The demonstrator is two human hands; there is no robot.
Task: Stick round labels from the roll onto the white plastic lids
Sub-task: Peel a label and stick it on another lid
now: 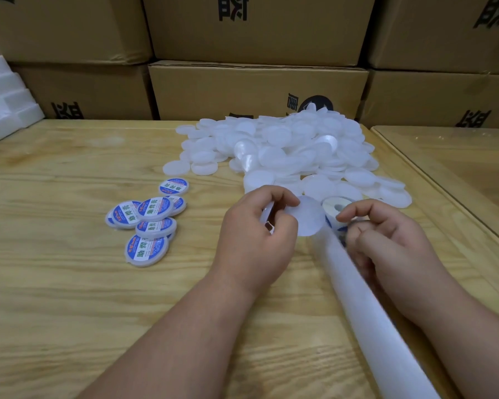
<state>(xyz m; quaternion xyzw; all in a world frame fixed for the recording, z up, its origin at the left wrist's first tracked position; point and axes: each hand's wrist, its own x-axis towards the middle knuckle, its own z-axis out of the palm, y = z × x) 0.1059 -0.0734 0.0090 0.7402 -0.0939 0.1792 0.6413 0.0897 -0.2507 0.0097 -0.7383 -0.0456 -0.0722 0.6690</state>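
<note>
Labelled lids [149,223] lie left of the hands, lid pile [285,148] behind, on table [55,283]

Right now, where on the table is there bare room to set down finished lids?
Bare wood lies left of the labelled lids, toward the foam blocks, and in front of them near the left forearm. It is crowded at the unlabelled lid pile and around both hands.

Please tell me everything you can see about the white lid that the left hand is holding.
The lid is a plain round disc, white and slightly see-through, probably plastic, with no label on it. The left hand pinches its left edge between thumb and fingers, holding it just above the wooden table, its flat face tilted toward the camera. It sits in front of the heap of bare lids, beside the label roll. Its left part is hidden by the hand.
</note>
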